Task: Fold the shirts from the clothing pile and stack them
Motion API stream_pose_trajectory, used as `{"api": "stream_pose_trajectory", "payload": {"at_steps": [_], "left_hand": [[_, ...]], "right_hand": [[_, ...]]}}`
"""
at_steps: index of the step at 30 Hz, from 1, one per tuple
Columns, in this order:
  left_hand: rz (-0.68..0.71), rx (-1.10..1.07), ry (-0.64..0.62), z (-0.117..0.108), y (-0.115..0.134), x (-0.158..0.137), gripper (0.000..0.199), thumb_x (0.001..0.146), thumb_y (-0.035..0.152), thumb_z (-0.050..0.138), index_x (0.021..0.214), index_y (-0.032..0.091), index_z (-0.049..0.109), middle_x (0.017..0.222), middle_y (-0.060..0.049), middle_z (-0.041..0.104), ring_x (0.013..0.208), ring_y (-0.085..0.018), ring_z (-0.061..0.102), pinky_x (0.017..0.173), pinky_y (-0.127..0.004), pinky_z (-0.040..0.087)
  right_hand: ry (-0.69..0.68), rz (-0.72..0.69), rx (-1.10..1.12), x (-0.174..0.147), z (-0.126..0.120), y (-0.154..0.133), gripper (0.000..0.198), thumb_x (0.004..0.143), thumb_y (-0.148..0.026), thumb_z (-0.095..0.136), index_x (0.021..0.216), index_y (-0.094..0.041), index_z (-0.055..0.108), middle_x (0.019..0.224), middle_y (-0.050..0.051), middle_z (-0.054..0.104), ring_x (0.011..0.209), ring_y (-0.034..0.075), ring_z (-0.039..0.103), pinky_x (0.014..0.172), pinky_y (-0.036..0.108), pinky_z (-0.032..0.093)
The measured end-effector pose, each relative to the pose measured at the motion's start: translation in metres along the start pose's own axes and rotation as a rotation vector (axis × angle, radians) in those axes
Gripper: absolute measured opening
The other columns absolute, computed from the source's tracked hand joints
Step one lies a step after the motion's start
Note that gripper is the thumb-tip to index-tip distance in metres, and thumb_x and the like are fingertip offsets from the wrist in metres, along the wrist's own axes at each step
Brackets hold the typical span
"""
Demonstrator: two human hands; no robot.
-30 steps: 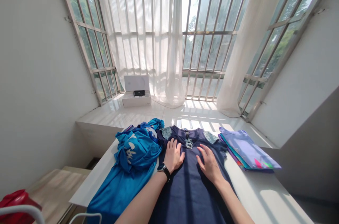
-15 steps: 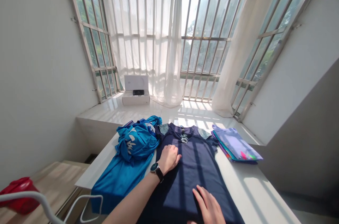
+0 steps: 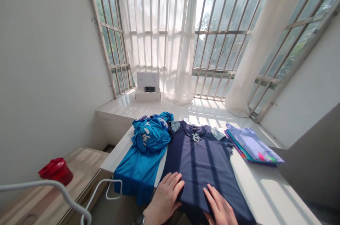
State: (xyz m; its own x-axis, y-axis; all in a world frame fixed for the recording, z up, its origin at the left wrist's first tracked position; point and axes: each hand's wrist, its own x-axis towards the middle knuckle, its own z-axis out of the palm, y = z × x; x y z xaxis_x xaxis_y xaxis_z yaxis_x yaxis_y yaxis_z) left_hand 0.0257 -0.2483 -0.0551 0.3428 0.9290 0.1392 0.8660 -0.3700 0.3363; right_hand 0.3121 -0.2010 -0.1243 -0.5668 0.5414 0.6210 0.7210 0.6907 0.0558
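A navy short-sleeved shirt point(image 3: 202, 157) lies spread face up, with patterned pale shoulder patches and lacing at the neckline. Its lower part drapes over the table's near edge. My left hand point(image 3: 166, 195) rests on the shirt's lower left side, fingers extended across the cloth. On the lower right side is my right hand point(image 3: 221, 206), its fingers stretched out on the fabric. Both thumbs are low near the edge, and I cannot make out any cloth pinched in them. A dark watch point(image 3: 139, 219) shows at my left wrist.
Crumpled blue clothing point(image 3: 151, 134) lies left of the shirt, partly hanging off the white table point(image 3: 268, 186). Folded garments point(image 3: 252, 143) are stacked at right. An open white box point(image 3: 147, 95) stands on the sill. A red item point(image 3: 56, 171) and white tubing point(image 3: 62, 189) are at left.
My left hand has drawn back from the shirt's chest to its lower left edge. My right hand stays low on the shirt. The view has shifted, so the scene appears further right.
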Motion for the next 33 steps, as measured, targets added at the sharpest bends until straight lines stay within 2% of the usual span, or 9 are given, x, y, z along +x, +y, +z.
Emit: {"api": "stream_pose_trajectory", "payload": {"at_steps": [4, 8, 12, 16, 22, 25, 28, 30, 33], "left_hand": [[-0.017, 0.011, 0.005, 0.0, 0.005, -0.003, 0.07, 0.087, 0.022, 0.068, 0.152, 0.028, 0.043, 0.165, -0.006, 0.037, 0.15, -0.03, 0.038, 0.125, -0.05, 0.033], [0.023, -0.005, -0.013, -0.005, 0.002, 0.005, 0.078, 0.09, 0.043, 0.069, 0.159, 0.025, 0.035, 0.168, -0.011, 0.029, 0.153, -0.034, 0.032, 0.125, -0.054, 0.031], [0.06, 0.0, -0.023, -0.01, -0.013, 0.031, 0.073, 0.096, 0.052, 0.06, 0.158, 0.021, 0.038, 0.167, -0.014, 0.03, 0.153, -0.035, 0.031, 0.122, -0.054, 0.034], [0.029, 0.035, -0.003, -0.007, -0.026, 0.068, 0.069, 0.097, 0.051, 0.058, 0.155, 0.017, 0.042, 0.164, -0.017, 0.036, 0.152, -0.035, 0.033, 0.121, -0.054, 0.036], [-0.051, 0.074, 0.005, -0.012, -0.024, 0.103, 0.067, 0.099, 0.05, 0.055, 0.153, 0.012, 0.044, 0.162, -0.02, 0.038, 0.151, -0.036, 0.035, 0.121, -0.054, 0.034], [-0.043, 0.095, 0.013, -0.019, -0.017, 0.088, 0.064, 0.099, 0.046, 0.057, 0.153, 0.014, 0.044, 0.163, -0.018, 0.038, 0.152, -0.036, 0.033, 0.121, -0.055, 0.034], [0.062, 0.086, 0.04, -0.011, -0.016, 0.048, 0.07, 0.094, 0.047, 0.064, 0.155, 0.022, 0.04, 0.165, -0.012, 0.035, 0.153, -0.035, 0.03, 0.122, -0.053, 0.034], [0.159, 0.062, 0.006, 0.004, -0.019, 0.019, 0.089, 0.085, 0.056, 0.072, 0.159, 0.026, 0.033, 0.165, -0.01, 0.036, 0.15, -0.036, 0.034, 0.121, -0.053, 0.036], [0.168, 0.069, 0.013, 0.02, -0.019, -0.007, 0.088, 0.084, 0.039, 0.073, 0.16, 0.029, 0.03, 0.163, -0.008, 0.04, 0.145, -0.036, 0.043, 0.119, -0.052, 0.04]], "right_hand": [[-0.049, 0.125, 0.055, 0.002, -0.008, -0.011, 0.069, 0.095, -0.026, 0.056, 0.16, -0.028, 0.034, 0.149, 0.007, 0.059, 0.129, 0.026, 0.062, 0.105, 0.037, 0.049], [-0.152, 0.212, 0.023, 0.013, -0.006, -0.013, 0.061, 0.095, -0.042, 0.058, 0.153, -0.026, 0.048, 0.155, 0.008, 0.053, 0.136, 0.029, 0.056, 0.108, 0.041, 0.047], [-0.295, 0.222, 0.054, 0.034, 0.0, 0.007, 0.066, 0.096, -0.059, 0.054, 0.153, -0.026, 0.05, 0.158, 0.008, 0.048, 0.141, 0.031, 0.05, 0.112, 0.045, 0.044], [-0.316, 0.235, 0.074, 0.062, 0.014, 0.034, 0.061, 0.1, -0.057, 0.048, 0.153, -0.029, 0.048, 0.158, 0.007, 0.048, 0.142, 0.029, 0.048, 0.113, 0.047, 0.042], [-0.334, 0.297, 0.09, 0.109, 0.031, 0.049, 0.059, 0.099, -0.055, 0.048, 0.146, -0.019, 0.057, 0.151, 0.015, 0.055, 0.139, 0.032, 0.052, 0.114, 0.05, 0.043], [-0.193, 0.253, 0.17, 0.106, 0.018, 0.043, 0.045, 0.101, -0.042, 0.048, 0.138, -0.021, 0.063, 0.148, 0.013, 0.058, 0.136, 0.029, 0.055, 0.11, 0.048, 0.049], [-0.09, 0.213, 0.221, 0.07, -0.006, 0.03, 0.04, 0.1, -0.032, 0.051, 0.139, -0.03, 0.061, 0.152, 0.005, 0.054, 0.141, 0.027, 0.051, 0.11, 0.045, 0.049], [-0.098, 0.211, 0.18, 0.036, -0.017, 0.021, 0.06, 0.092, -0.041, 0.064, 0.15, -0.032, 0.051, 0.155, 0.004, 0.052, 0.139, 0.03, 0.052, 0.109, 0.042, 0.049], [-0.068, 0.117, 0.078, -0.006, -0.019, 0.005, 0.079, 0.084, -0.045, 0.069, 0.157, -0.031, 0.041, 0.15, 0.006, 0.059, 0.129, 0.033, 0.06, 0.102, 0.041, 0.049]]}}
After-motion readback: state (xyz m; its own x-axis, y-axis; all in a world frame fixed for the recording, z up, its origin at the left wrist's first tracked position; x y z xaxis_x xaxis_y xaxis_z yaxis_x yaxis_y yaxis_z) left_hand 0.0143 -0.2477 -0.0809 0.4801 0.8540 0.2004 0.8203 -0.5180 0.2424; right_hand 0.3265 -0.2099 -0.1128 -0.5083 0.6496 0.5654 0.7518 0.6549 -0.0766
